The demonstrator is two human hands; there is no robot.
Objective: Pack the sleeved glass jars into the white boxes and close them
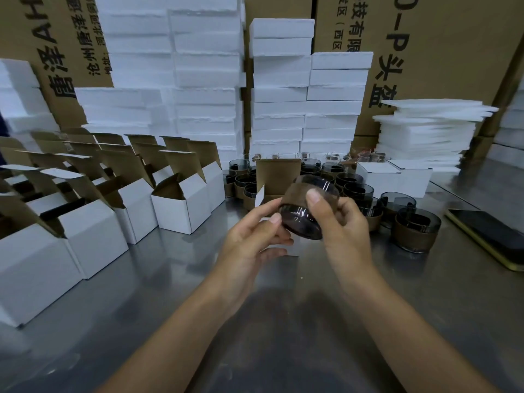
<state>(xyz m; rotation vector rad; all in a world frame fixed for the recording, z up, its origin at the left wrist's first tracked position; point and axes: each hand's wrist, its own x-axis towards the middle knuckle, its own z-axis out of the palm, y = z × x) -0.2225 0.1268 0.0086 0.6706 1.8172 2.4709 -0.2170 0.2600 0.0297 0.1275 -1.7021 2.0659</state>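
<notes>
A person's 2 hands hold a sleeved glass jar tilted above the middle of the steel counter. The right hand grips it, thumb pressed on the brown sleeve and fingers curled behind. The left hand pinches its lower rim with thumb and curled fingers. Just behind stands an open white box. More open boxes line the counter's left side. Further sleeved jars cluster toward the right, near a phone at the right edge.
</notes>
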